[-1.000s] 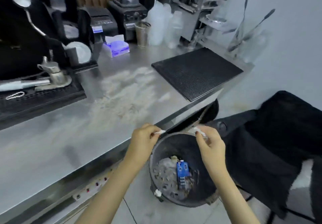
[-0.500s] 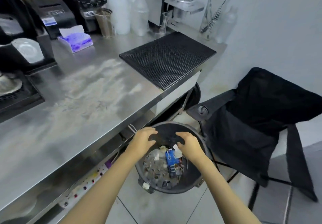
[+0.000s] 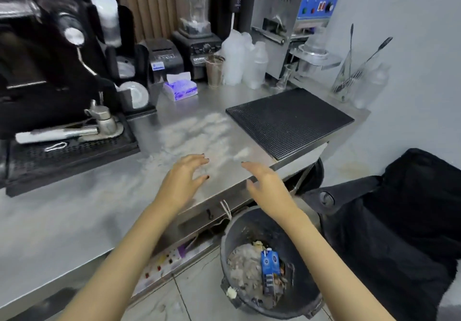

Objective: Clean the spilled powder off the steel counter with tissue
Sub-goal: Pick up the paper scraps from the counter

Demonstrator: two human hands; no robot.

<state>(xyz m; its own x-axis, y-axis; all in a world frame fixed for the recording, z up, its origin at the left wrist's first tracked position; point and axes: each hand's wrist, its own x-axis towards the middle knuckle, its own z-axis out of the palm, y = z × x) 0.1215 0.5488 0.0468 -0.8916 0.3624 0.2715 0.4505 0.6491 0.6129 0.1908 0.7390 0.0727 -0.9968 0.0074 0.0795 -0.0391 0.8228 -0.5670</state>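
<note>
Head view. Your left hand (image 3: pixel 185 176) and right hand (image 3: pixel 264 183) hover at frame centre over the front edge of the counter (image 3: pixel 62 211), both empty, fingers spread and loosely bent. Powder (image 3: pixel 197 133) lies smeared on the steel just above them, left of the black mat (image 3: pixel 289 121). The tissue box (image 3: pixel 180 88) stands upper centre, well apart from your hands. Judged step: fetching tissue. Next: reach past the powder, pull a sheet, then wipe toward the bin (image 3: pixel 309 283) at lower right.

Pale powder (image 3: pixel 197 133) is seen smeared in streaks over the grey steel counter (image 3: pixel 62 221), from mid-frame toward the left. A purple tissue box (image 3: pixel 182 91), one white sheet protruding, is set at upper centre.
</note>
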